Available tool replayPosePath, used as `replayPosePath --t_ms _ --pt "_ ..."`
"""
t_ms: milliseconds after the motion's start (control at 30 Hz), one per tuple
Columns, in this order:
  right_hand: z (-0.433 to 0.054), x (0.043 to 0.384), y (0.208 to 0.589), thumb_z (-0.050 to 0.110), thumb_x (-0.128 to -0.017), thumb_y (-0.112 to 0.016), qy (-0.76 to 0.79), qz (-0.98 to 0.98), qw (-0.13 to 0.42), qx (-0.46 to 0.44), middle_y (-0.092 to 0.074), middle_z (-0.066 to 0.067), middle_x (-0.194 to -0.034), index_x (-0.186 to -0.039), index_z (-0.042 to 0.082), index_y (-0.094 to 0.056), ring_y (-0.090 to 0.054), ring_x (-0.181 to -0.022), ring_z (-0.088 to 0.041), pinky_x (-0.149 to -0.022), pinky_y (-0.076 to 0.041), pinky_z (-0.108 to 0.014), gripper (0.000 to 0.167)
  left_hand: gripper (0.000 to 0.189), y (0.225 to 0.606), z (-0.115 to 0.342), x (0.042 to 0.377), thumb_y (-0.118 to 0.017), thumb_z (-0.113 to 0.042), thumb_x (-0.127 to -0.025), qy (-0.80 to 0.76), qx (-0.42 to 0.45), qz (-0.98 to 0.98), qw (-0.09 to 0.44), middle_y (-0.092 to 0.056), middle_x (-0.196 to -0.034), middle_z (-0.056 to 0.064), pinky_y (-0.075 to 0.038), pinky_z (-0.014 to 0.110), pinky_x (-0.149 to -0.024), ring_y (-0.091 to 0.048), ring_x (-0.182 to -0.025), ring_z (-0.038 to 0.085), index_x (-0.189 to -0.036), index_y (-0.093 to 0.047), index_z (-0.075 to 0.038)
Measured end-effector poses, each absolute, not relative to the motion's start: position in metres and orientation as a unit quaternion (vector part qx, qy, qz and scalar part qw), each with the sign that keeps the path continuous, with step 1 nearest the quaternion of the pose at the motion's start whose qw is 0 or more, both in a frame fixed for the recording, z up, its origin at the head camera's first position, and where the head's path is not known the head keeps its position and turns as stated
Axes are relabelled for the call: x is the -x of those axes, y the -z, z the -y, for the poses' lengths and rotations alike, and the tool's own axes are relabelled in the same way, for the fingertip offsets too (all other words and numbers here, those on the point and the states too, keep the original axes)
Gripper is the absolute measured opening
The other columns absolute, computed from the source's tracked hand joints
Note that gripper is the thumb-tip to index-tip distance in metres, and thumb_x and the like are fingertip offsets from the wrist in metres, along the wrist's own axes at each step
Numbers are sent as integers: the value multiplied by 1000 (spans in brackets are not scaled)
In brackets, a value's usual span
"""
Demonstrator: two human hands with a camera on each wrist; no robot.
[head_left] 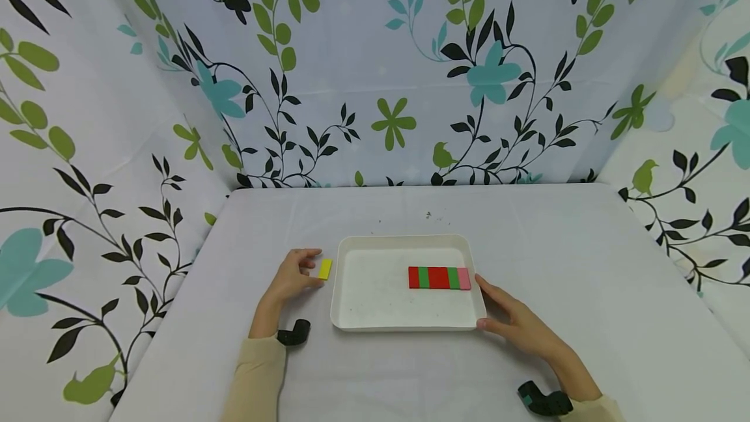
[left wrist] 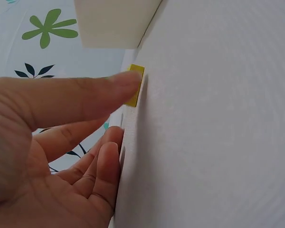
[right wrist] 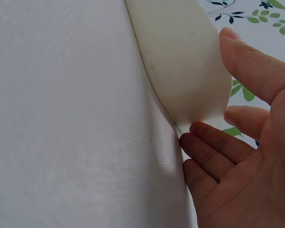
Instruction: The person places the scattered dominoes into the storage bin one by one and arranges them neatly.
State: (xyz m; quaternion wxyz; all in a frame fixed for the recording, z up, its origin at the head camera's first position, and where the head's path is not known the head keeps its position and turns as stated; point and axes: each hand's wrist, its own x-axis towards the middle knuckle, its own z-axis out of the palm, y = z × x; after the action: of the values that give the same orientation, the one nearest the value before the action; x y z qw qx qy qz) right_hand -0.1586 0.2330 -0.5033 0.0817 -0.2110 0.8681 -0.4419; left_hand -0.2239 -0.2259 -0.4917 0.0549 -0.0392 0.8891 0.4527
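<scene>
In the head view, a white rectangular tray (head_left: 375,325) lies on the table. A row of flat coloured pieces (head_left: 438,278), red, green, red, green and pink from left to right, sits against the tray's right side. My left hand (head_left: 291,277) is left of the tray beside a small yellow piece (head_left: 325,269), thumb and fingers apart. The left wrist view has the thumb partly covering the yellow piece (left wrist: 138,71); contact is unclear. My right hand (head_left: 515,321) is at the tray's right edge, thumb and fingers spread against its outer wall (right wrist: 185,61).
White cloth covers the table (head_left: 398,376). Leaf-patterned curtains (head_left: 375,70) hang at the back and both sides. A few dark specks (head_left: 430,215) lie behind the tray. A black wrist device (head_left: 294,333) is at the left wrist, another (head_left: 545,399) at the right.
</scene>
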Motion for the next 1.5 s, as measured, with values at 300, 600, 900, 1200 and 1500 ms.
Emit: replayPosePath --t_ms 300,600,900,1200,1500 --pt "-232 158 502 33 -89 -70 446 -866 81 212 -29 -12 -159 -155 19 -29 -20 -136 14 -103 -23 -8 79 57 496 230 225 -79 7 -74 -455 36 -889 48 -47 -126 16 -45 34 -87 -52 -100 25 -128 -60 1" --pt "-232 158 503 34 -89 -70 444 -867 81 212 -30 -11 -159 -155 20 -29 -22 -137 11 -104 -25 -9 79 48 499 232 225 -79 5 -74 -454 32 -890 39 -49 -126 15 -46 35 -87 -53 -105 28 -120 -65 1" --pt "-231 158 501 35 -88 -70 436 -872 85 206 -30 -11 -159 -155 21 -28 -26 -144 -6 -105 -26 -12 80 47 499 231 224 -79 4 -75 -441 19 -897 34 -49 -127 17 -47 35 -86 -54 -108 29 -120 -65 3" --pt "-232 157 501 30 -89 -70 450 -861 79 224 -30 -16 -158 -155 14 -28 -21 -133 16 -102 -24 -7 80 51 502 231 226 -79 2 -76 -431 10 -901 36 -47 -128 16 -45 29 -84 -52 -106 27 -124 -64 0" --pt "-232 158 501 31 -89 -70 447 -863 78 222 -30 -15 -158 -155 16 -28 -22 -135 13 -102 -23 -6 80 49 501 228 225 -79 -1 -77 -418 -9 -908 29 -46 -124 17 -43 31 -83 -52 -105 28 -124 -65 -1"
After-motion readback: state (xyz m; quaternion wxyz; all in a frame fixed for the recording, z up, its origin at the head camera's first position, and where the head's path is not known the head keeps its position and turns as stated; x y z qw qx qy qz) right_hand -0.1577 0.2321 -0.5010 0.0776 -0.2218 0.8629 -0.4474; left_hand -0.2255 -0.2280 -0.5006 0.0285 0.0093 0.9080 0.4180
